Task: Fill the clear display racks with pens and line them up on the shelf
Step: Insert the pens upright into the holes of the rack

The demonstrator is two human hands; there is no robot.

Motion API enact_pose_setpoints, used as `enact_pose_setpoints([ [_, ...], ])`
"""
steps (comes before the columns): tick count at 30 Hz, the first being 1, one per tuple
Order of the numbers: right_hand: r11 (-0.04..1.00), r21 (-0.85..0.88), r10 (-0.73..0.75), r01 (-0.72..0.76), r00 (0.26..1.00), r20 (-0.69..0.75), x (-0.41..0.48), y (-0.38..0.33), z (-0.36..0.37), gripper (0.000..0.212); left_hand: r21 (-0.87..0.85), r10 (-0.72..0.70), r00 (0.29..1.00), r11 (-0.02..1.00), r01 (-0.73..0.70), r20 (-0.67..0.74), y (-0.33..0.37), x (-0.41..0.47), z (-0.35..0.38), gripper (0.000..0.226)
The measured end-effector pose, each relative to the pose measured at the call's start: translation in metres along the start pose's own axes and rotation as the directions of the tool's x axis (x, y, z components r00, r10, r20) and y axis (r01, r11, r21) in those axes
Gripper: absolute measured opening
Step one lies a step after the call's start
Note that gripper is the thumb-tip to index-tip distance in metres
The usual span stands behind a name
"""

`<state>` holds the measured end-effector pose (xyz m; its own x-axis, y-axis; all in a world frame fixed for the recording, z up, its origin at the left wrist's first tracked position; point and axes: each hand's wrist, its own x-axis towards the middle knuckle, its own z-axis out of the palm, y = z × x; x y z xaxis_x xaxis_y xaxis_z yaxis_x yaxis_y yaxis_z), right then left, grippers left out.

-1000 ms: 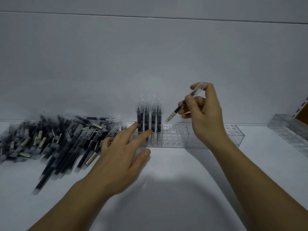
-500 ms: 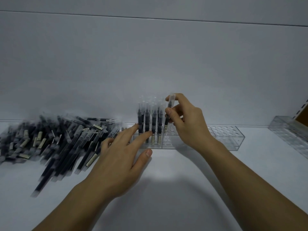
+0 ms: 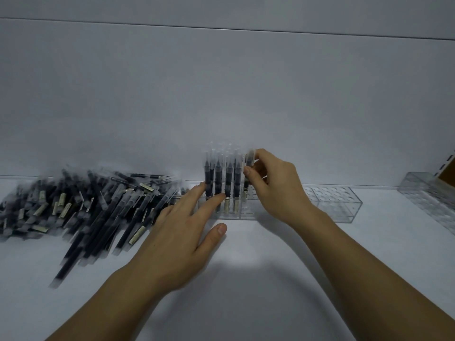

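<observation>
A long clear plastic display rack with round holes (image 3: pixel 337 205) lies at centre frame on the flat white shelf (image 3: pixel 246 279), close to the back wall. Only its left end is filled, with a tight cluster of upright black pens with clear caps (image 3: pixel 229 178). Just right of that cluster the right hand (image 3: pixel 275 185) pinches one more black pen (image 3: pixel 249 168) between thumb and fingers, upright, its lower tip at the rack's top holes. The left hand (image 3: pixel 182 232) is spread with straight fingers, its fingertips touching the rack's front at the left end. At left of frame a loose heap of black pens (image 3: pixel 86 205) lies on the shelf. At the far right edge sits a second clear plastic rack (image 3: pixel 430 195), angled; its contents cannot be made out.
</observation>
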<state>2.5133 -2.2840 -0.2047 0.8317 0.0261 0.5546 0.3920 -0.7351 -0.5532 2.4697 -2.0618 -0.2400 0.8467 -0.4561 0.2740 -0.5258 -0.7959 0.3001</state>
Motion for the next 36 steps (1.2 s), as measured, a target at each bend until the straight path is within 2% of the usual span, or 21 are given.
enact_pose_setpoints([
  [2, 1.000, -0.005, 0.015, -0.015, 1.000, -0.014, -0.003, 0.002, 0.001, 0.010, 0.015, 0.002, 1.000, 1.000, -0.002, 0.005, 0.000, 0.000, -0.001, 0.069],
  [4, 0.999, 0.020, 0.040, -0.040, 0.998, -0.042, -0.009, 0.004, 0.002, 0.024, 0.018, 0.003, 1.000, 1.000, -0.003, 0.007, 0.001, 0.000, -0.002, 0.070],
  [6, 0.997, 0.049, 0.059, -0.053, 0.988, -0.139, -0.015, 0.001, 0.001, 0.036, 0.026, 0.007, 1.000, 1.000, -0.007, 0.008, 0.001, -0.001, -0.003, 0.069],
  [9, 0.996, 0.082, -0.003, 0.032, 0.944, -0.331, -0.021, -0.010, -0.004, 0.032, 0.022, -0.006, 1.000, 1.000, 0.006, -0.006, 0.001, -0.002, -0.005, 0.065],
  [11, 0.990, 0.067, -0.094, 0.124, 0.933, -0.349, -0.026, -0.020, -0.003, 0.025, 0.019, -0.020, 0.999, 1.000, 0.021, -0.031, 0.001, -0.004, -0.009, 0.065],
  [14, 0.973, 0.035, -0.213, 0.227, 0.948, -0.238, -0.037, -0.033, 0.011, 0.021, 0.055, -0.025, 0.998, 0.998, 0.029, -0.064, -0.003, -0.010, -0.021, 0.063],
  [18, 0.958, 0.036, -0.283, 0.286, 0.956, -0.073, -0.051, -0.049, 0.033, 0.020, 0.144, -0.087, 0.994, 0.985, 0.095, -0.066, -0.025, -0.032, -0.046, 0.058],
  [22, 0.951, 0.042, -0.308, 0.305, 0.947, 0.096, -0.053, -0.063, 0.050, 0.019, 0.221, -0.239, 0.967, 0.942, 0.253, -0.085, -0.059, -0.055, -0.073, 0.049],
  [26, 0.949, -0.120, -0.249, 0.290, 0.928, 0.279, -0.041, -0.079, 0.070, 0.016, 0.301, -0.421, 0.900, 0.848, 0.436, -0.116, -0.077, -0.058, -0.093, 0.036],
  [29, 0.963, -0.147, -0.185, 0.228, 0.949, 0.255, -0.036, -0.091, 0.084, 0.011, 0.345, -0.491, 0.867, 0.803, 0.487, -0.082, -0.065, -0.048, -0.102, 0.032],
  [32, 0.963, -0.133, -0.207, 0.237, 0.957, 0.204, -0.046, -0.095, 0.091, 0.008, 0.425, -0.521, 0.852, 0.763, 0.488, -0.043, -0.044, -0.034, -0.103, 0.039],
  [36, 0.972, -0.097, -0.185, 0.213, 0.953, 0.242, -0.056, -0.086, 0.090, 0.007, 0.444, -0.645, 0.760, 0.706, 0.552, 0.080, -0.040, -0.012, -0.092, 0.077],
])
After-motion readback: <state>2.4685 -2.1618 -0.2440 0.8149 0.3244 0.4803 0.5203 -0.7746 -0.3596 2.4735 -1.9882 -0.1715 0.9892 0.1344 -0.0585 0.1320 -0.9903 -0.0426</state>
